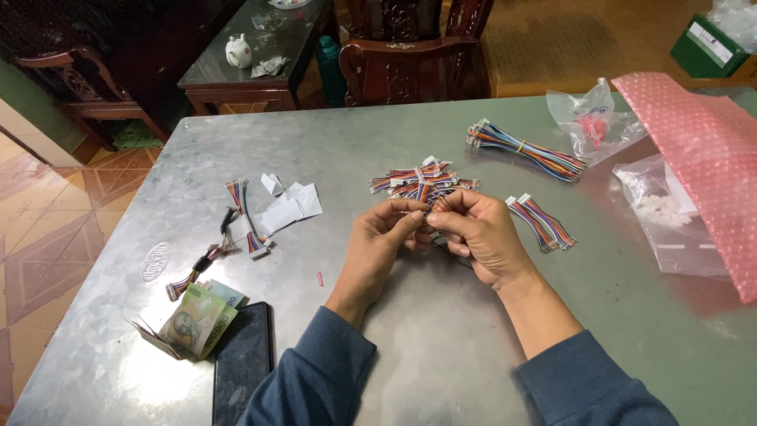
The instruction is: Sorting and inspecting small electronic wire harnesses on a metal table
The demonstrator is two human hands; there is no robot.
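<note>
Nearest the camera: two blue sleeves (315,371) enter from the bottom edge over a grey metal table (394,339). Beside the left sleeve lies a dark phone (243,359), face up, with folded banknotes (197,319) touching its left edge.

Mid-table: left hand (384,237) and right hand (477,233) meet above the surface, fingertips together. Both pinch a small multicoloured wire piece (430,211) between thumb and forefingers; only a short stretch of it shows between the fingers. The remaining fingers of each hand are curled inward. Whether a connector sits at the pinched end cannot be told.

Just beyond the hands, nearly touching them: a loose pile of short coloured wire harnesses (418,181) with white ends. Just right of the right hand: a small flat bundle of the same wires (542,221).

Left of the hands, well apart: several white paper slips (292,205), a few stray wire pieces (244,217), and a darker cable (193,272) trailing toward the banknotes. A tiny red bit (319,278) lies alone on the metal.

Far right: a longer wire bundle bound with a yellow band (524,148), a clear bag with red parts (595,122), a clear bag with white parts (662,209), and pink bubble wrap (710,158).

Beyond the table: a dark wooden chair (410,55) and a dark side table bearing a white teapot (238,51).
</note>
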